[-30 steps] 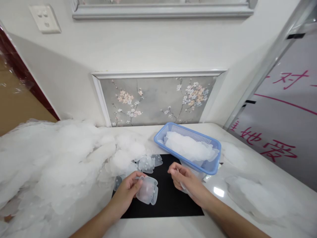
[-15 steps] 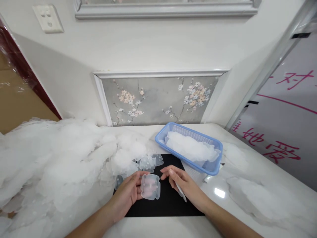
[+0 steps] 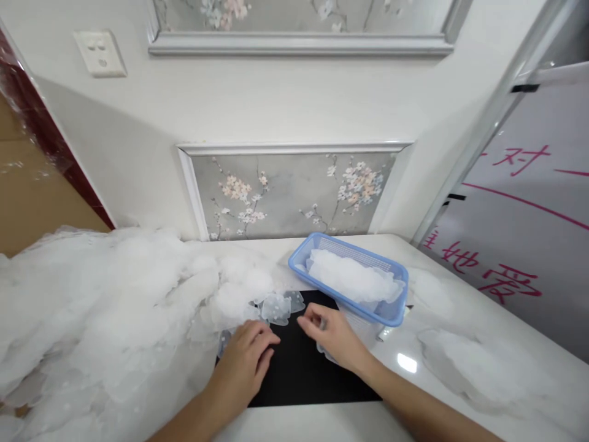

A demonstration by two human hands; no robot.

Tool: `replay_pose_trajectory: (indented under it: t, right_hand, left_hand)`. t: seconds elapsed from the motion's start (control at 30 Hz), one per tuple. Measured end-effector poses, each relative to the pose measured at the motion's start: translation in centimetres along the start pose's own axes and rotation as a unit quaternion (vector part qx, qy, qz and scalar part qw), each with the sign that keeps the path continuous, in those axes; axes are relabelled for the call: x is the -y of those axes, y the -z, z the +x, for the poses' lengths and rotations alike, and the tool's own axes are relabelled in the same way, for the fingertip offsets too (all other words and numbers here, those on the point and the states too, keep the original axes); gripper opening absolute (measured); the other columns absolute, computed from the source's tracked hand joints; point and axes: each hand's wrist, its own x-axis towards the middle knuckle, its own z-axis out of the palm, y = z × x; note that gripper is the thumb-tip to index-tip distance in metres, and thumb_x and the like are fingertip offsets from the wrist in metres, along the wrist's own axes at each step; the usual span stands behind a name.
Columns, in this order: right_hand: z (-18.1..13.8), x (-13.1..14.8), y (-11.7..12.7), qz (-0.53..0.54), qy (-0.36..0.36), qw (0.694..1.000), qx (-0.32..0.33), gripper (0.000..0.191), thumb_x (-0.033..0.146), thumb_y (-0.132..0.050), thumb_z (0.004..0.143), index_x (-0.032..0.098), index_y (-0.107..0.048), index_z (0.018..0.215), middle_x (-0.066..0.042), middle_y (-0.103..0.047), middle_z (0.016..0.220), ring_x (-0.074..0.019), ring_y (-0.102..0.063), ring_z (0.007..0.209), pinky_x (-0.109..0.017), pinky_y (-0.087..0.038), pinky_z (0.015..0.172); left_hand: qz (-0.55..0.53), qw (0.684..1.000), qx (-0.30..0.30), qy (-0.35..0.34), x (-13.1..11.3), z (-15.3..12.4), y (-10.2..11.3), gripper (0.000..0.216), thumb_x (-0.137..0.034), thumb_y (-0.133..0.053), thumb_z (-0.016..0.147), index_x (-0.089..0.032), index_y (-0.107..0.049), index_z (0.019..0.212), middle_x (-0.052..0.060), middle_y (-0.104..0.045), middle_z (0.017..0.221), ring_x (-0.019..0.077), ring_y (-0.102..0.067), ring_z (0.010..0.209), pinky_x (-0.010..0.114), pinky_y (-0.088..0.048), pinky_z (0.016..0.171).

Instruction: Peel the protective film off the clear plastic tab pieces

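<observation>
My left hand (image 3: 251, 356) is over the left part of a black mat (image 3: 294, 374), palm down, fingers apart, with nothing visible in it. Its fingertips are close to a few translucent, dotted plastic pieces (image 3: 276, 309) at the mat's top edge. My right hand (image 3: 334, 334) is curled over the right half of the mat. From under it shows the edge of a clear scalloped plastic piece (image 3: 324, 352), held in the fingers and palm. How many pieces are in that hand is hidden. A small greyish bit between its fingers is too small to name.
A large heap of frosted plastic pieces (image 3: 115, 294) covers the left of the marbled white table (image 3: 460, 393). Behind my right hand, a blue basket (image 3: 391, 316) holds a row of stacked pieces (image 3: 350, 276). A panelled wall (image 3: 294, 98) stands behind the table.
The plastic piece that my left hand held up has left it, and that hand is now palm down. My right hand has curled in, with a piece beneath it. The view has tilted slightly upward.
</observation>
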Motion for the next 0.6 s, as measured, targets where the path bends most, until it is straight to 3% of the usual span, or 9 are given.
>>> replay_pose_trajectory:
  t: [0.07,0.17,0.23,0.4,0.53,0.6]
  right_hand:
    - [0.2,0.0,-0.4,-0.143,0.055,0.988,0.028,0.008,0.028,-0.067,0.074,0.022,-0.065,0.079,-0.001,-0.057,0.078,-0.0166,-0.053,0.061,-0.03,-0.043,0.061]
    - [0.6,0.1,-1.4,-0.353,0.153,0.92,0.077,0.03,0.024,-0.061,0.084,0.023,-0.062,0.113,-0.009,-0.061,0.105,-0.0196,-0.061,0.065,-0.033,-0.047,0.061]
    - [1.3,0.3,-2.0,-0.425,0.204,0.877,0.093,0.024,0.021,-0.053,0.09,0.02,-0.063,0.111,-0.012,-0.062,0.102,-0.021,-0.063,0.066,-0.032,-0.047,0.059]
    - [2.5,0.4,-1.9,-0.444,0.273,0.845,0.122,0.02,0.009,-0.05,0.089,0.018,-0.066,0.083,-0.008,-0.064,0.086,-0.0186,-0.062,0.066,-0.03,-0.046,0.064]
    - [1.0,-0.4,0.1,-0.436,0.312,0.831,0.145,0.025,0.012,-0.043,0.093,0.02,-0.067,0.088,-0.006,-0.064,0.079,-0.0178,-0.058,0.062,-0.03,-0.044,0.061]
    - [0.2,-0.8,1.2,-0.409,0.324,0.84,0.152,0.029,0.013,-0.039,0.094,0.021,-0.067,0.095,-0.006,-0.064,0.08,-0.0175,-0.057,0.061,-0.03,-0.042,0.06]
  left_hand:
    - [0.095,0.995,-0.028,0.022,0.4,0.4,0.8,0.02,-0.012,-0.051,0.084,-0.023,-0.063,0.095,0.006,-0.059,0.098,0.0251,-0.055,0.093,0.042,-0.046,0.084]
    - [0.139,0.987,-0.032,0.069,1.1,0.9,1.7,0.019,-0.007,-0.057,0.077,-0.021,-0.06,0.091,0.005,-0.056,0.096,0.024,-0.053,0.09,0.038,-0.045,0.079]
    - [0.129,0.988,-0.029,0.083,1.7,0.9,1.9,0.015,-0.009,-0.059,0.077,-0.021,-0.059,0.087,0.003,-0.055,0.094,0.0228,-0.052,0.09,0.035,-0.044,0.076]
    - [0.114,0.989,-0.03,0.086,2.3,0.7,2.0,0.005,-0.016,-0.058,0.081,-0.02,-0.057,0.079,0.002,-0.055,0.089,0.0199,-0.054,0.084,0.03,-0.043,0.068]
    - [0.102,0.992,-0.025,0.076,2.0,0.7,2.3,0.018,-0.021,-0.054,0.086,-0.019,-0.055,0.068,0.002,-0.056,0.081,0.017,-0.055,0.075,0.03,-0.044,0.067]
    - [0.096,0.993,-0.025,0.069,1.7,0.8,2.4,0.02,-0.023,-0.053,0.087,-0.02,-0.055,0.067,0.002,-0.057,0.079,0.0171,-0.055,0.073,0.03,-0.044,0.066]
